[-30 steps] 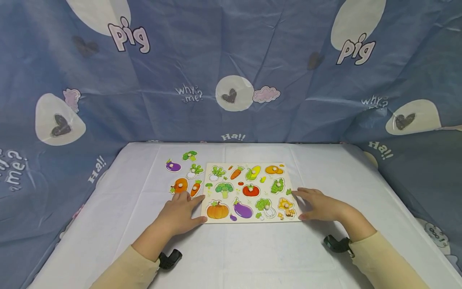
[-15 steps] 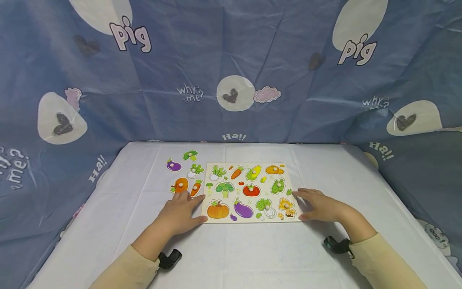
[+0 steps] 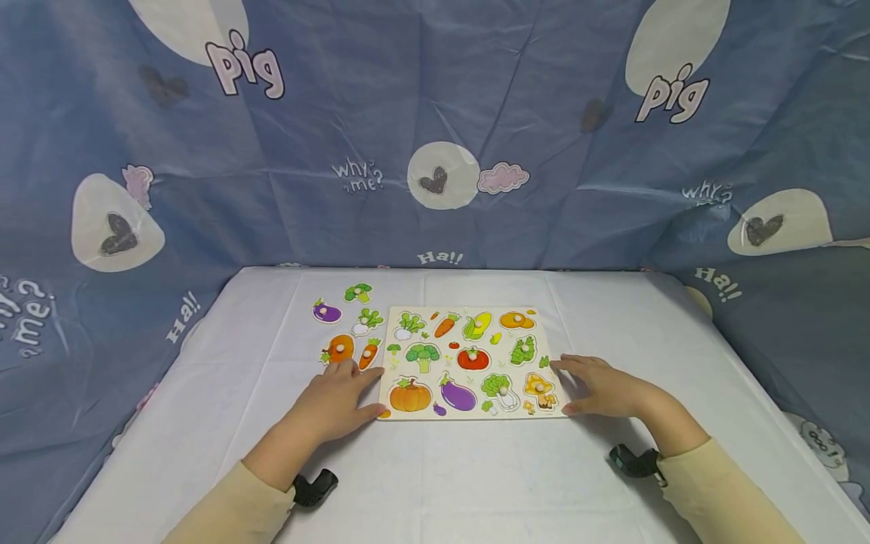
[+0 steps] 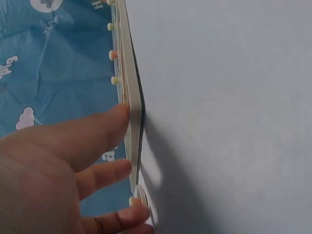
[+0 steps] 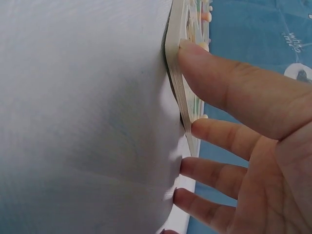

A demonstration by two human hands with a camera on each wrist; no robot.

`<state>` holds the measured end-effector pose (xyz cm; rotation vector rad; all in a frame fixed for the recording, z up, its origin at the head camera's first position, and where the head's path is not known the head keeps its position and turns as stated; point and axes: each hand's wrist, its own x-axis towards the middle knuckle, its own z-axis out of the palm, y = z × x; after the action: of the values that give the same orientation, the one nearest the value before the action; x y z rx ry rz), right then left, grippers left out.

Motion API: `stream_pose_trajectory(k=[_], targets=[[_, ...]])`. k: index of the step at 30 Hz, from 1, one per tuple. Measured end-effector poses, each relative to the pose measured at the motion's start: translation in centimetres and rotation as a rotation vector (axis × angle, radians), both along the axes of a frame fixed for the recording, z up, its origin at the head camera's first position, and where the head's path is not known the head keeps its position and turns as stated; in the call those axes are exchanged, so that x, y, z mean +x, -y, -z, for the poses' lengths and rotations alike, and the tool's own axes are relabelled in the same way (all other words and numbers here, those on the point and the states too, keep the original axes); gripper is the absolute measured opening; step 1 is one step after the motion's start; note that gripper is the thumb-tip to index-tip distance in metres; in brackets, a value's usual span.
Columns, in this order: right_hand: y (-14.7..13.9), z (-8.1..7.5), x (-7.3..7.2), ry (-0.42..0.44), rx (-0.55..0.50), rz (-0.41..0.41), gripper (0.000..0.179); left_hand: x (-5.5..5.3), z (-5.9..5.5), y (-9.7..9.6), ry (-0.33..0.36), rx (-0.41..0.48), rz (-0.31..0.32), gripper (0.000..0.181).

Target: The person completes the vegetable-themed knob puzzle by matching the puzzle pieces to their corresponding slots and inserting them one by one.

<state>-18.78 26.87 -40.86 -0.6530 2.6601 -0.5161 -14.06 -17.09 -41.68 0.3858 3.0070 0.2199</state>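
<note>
A vegetable puzzle board [image 3: 445, 381] lies flat on the white cloth in the head view. My left hand [image 3: 333, 404] is at its left edge, thumb and index finger spread along the side. In the left wrist view the thumb [image 4: 109, 124] meets the board's edge. Opposite it, my right hand [image 3: 601, 387] is at the right edge; its thumb [image 5: 200, 63] touches the rim in the right wrist view. Knobbed pieces sit in the board, among them a tomato [image 3: 481, 360], corn [image 3: 480, 321] and mushroom [image 3: 535, 381]. Pumpkin, eggplant and broccoli pictures there show no knobs.
Loose knobbed pieces lie left of the board: an eggplant [image 3: 331, 314], broccoli [image 3: 353, 289], radish [image 3: 372, 318], pumpkin [image 3: 343, 341] and carrot [image 3: 366, 360]. The last two are just beyond my left fingers. A blue printed cloth [image 3: 442, 234] rises behind the table.
My left hand has shifted slightly left, uncovering a small orange picture at the board's lower left corner. The right hand, board and loose pieces stay in place.
</note>
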Motion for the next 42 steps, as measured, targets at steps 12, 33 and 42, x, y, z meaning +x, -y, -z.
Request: stream_pose_trajectory(k=[12, 33, 42], targets=[[-0.2, -0.1, -0.3, 0.004, 0.0, -0.012, 0.082, -1.0, -0.1, 1.5, -0.008, 0.098, 0.032, 0.057], [-0.1, 0.0, -0.4, 0.019, 0.003, -0.004, 0.083, -3.9, -0.1, 2.6, -0.135, 0.147, -0.03, 0.034], [-0.2, 0.0, -0.5, 0.014, 0.012, 0.007, 0.082, -5.0, -0.4, 2.7, -0.093, 0.176, -0.067, 0.028]])
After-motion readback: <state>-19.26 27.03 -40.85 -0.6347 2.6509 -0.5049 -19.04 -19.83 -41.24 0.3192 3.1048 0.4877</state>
